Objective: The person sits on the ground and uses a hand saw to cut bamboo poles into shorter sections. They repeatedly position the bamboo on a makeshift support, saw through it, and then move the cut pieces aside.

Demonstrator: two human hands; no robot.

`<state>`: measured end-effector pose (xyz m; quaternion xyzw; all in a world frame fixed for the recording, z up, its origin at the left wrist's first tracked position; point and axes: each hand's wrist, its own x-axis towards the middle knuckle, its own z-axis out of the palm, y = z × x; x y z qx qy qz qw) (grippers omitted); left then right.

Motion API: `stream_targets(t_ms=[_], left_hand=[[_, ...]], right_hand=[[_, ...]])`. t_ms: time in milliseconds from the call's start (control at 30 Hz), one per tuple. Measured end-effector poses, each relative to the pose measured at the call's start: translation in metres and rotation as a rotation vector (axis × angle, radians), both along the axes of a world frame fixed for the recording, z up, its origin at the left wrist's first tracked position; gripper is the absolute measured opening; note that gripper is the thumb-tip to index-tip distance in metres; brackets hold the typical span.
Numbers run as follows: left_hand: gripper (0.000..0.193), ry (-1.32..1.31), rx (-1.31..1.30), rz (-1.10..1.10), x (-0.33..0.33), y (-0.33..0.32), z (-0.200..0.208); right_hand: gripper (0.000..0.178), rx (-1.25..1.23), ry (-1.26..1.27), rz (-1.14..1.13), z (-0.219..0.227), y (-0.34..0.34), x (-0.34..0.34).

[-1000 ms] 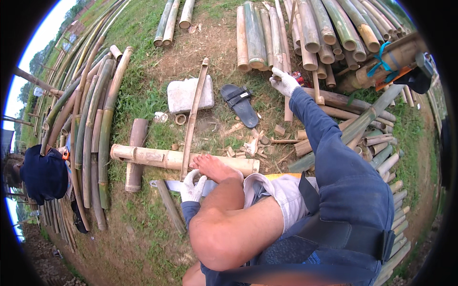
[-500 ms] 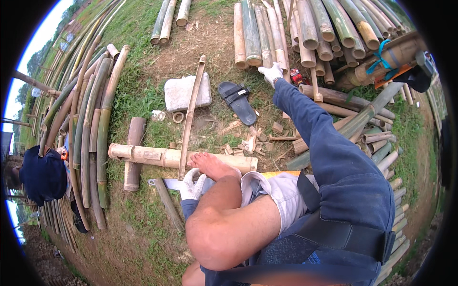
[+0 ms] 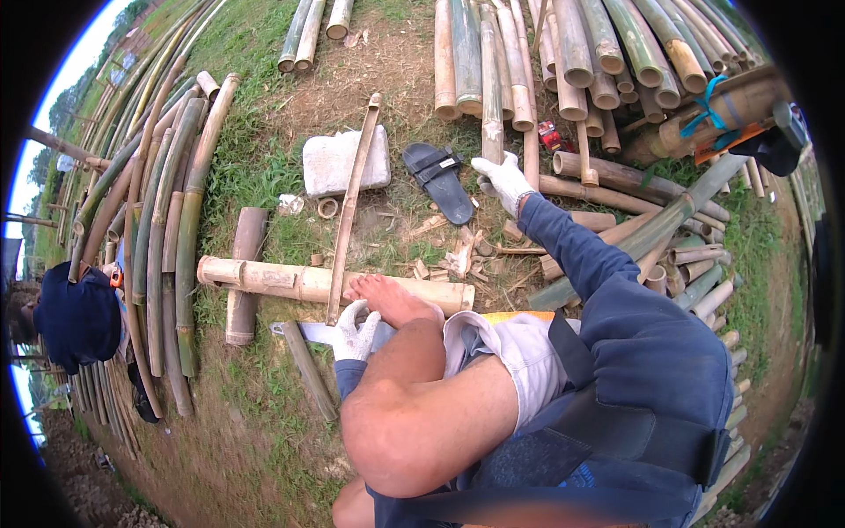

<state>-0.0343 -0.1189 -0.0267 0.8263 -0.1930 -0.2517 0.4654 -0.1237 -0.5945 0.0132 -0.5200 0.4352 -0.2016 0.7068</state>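
My right hand [image 3: 504,183] clamped a bamboo pole [image 3: 490,106]; by my left hand [image 3: 356,335] — its grip I couldn't tell — lay a saw blade [image 3: 318,334].

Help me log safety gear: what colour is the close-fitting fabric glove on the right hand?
The close-fitting fabric glove is white; it shows best in the head view.

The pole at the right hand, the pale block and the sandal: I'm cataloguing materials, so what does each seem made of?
Pole: likely smooth bamboo, as it resembles the hollow canes beside it. Pale block: perhaps concrete or stone, from its rough, matte, whitish surface. Sandal: probably rubber or foam, given its even, dull, dark surface.
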Motion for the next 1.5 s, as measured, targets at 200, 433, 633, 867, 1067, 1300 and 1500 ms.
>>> stream_targets(t_ms=[200,433,633,867,1067,1300,1500], left_hand=[[0.045,0.233,-0.337,0.046,-0.01,-0.034,-0.013],[0.061,0.483,-0.434,-0.012,-0.029,-0.068,-0.041],[0.05,-0.179,0.087,-0.181,-0.026,-0.049,-0.046],[0.051,0.407,-0.297,-0.048,-0.016,-0.043,-0.069],[0.046,0.438,-0.36,0.074,-0.024,-0.046,-0.058],[0.041,0.712,-0.436,0.175,-0.031,-0.051,-0.018],[0.039,0.737,-0.507,0.178,-0.032,-0.051,-0.024]], right_hand=[[0.09,0.245,0.054,0.466,0.033,0.149,-0.069],[0.085,-0.059,0.04,0.934,0.02,0.21,-0.056],[0.062,0.274,0.015,0.561,-0.013,0.161,-0.038],[0.033,0.72,-0.482,0.097,-0.024,0.047,0.011],[0.038,0.767,-0.505,0.064,-0.029,0.05,0.013],[0.039,0.737,-0.547,0.13,-0.004,0.058,0.006],[0.051,0.45,-0.682,0.336,0.042,0.076,0.008]])
